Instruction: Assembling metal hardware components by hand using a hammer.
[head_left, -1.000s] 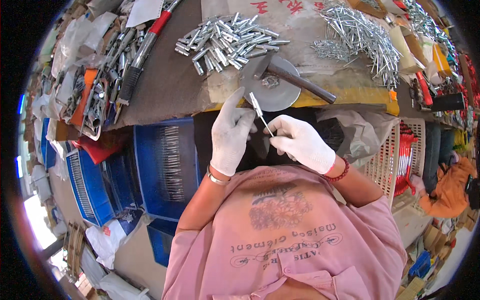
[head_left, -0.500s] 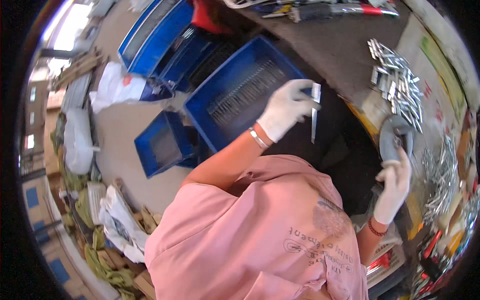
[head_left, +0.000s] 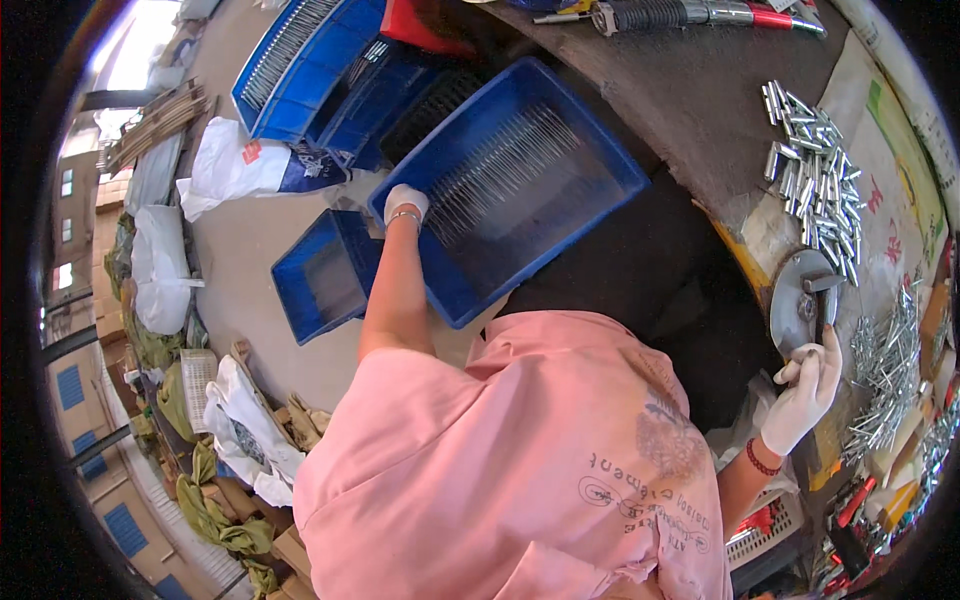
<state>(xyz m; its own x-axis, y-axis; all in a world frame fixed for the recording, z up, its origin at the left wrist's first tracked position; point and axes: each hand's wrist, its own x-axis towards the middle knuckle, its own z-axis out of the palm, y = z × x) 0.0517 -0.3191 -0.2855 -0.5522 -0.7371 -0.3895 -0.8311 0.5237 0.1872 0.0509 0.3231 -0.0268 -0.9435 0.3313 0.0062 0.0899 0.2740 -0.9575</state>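
Note:
My left hand [head_left: 405, 203], in a white glove, rests at the near-left rim of a large blue crate [head_left: 455, 295] that holds rows of thin metal rods [head_left: 500, 165]. Its fingers are curled over the edge and I cannot see whether they hold anything. Far to the right, my gloved right hand [head_left: 805, 395] grips the handle of a hammer [head_left: 822, 300], whose head lies on a round steel disc [head_left: 788, 305] on the workbench.
A small blue bin [head_left: 320, 275] stands on the floor beside the crate, with more blue crates [head_left: 300, 60] behind. On the bench lie piles of short metal sleeves [head_left: 815, 170], silver pins [head_left: 885, 370] and a red-handled tool [head_left: 700, 15]. White bags [head_left: 230, 165] lie on the floor.
My head turned left and down. My left hand carried a thin metal piece from in front of me to the blue crate. My right hand went to the hammer on the disc.

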